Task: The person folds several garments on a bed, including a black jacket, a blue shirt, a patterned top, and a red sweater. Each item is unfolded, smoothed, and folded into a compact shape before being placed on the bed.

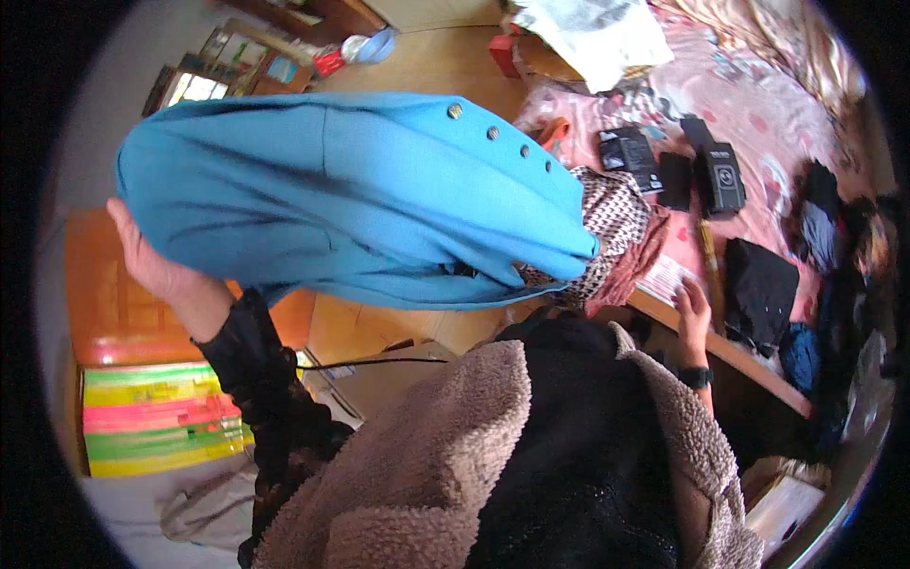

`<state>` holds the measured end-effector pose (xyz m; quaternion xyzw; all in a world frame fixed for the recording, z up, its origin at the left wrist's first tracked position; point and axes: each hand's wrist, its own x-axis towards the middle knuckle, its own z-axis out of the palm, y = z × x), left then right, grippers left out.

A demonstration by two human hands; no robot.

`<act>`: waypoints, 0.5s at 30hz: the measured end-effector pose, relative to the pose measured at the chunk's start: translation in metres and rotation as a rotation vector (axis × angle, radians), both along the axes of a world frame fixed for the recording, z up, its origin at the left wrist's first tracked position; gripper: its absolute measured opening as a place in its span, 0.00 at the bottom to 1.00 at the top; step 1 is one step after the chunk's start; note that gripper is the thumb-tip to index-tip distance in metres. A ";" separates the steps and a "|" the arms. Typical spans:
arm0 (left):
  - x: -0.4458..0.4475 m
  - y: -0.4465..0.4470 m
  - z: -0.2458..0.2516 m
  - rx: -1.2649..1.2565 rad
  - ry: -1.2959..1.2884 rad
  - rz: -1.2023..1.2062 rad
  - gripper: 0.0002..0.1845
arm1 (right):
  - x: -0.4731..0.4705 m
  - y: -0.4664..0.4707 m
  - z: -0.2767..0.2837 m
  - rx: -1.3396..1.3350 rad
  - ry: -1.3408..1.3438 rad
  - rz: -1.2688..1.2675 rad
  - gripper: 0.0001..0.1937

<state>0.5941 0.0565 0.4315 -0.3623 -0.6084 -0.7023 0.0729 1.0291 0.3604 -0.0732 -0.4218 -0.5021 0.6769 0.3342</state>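
Observation:
My left hand supports the far left end of a bright blue garment, with some fingers hidden behind the cloth. The garment is stretched out sideways before me, and a row of several dark patterned buttons runs along its upper right edge. Its right end lies against a black-and-white houndstooth cloth and a reddish-brown cloth at the bed's edge. My right hand is over the wooden bed rail, fingers apart and holding nothing. It is close to a printed white sheet.
On the pink patterned bedspread lie a black box, a black packet and a folded black cloth. A wooden cabinet stands left, above a striped colourful panel. A black cable crosses low in front.

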 end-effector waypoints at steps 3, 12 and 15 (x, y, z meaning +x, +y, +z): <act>-0.006 -0.013 0.009 0.102 -0.285 -0.544 0.24 | 0.029 0.004 -0.013 -0.117 -0.092 -0.087 0.16; 0.041 -0.005 0.008 0.191 -0.057 0.322 0.23 | 0.085 0.020 -0.019 -0.144 -0.093 -0.205 0.15; 0.050 -0.007 0.011 0.266 -0.124 0.244 0.22 | 0.091 0.038 -0.017 -0.174 -0.075 -0.238 0.14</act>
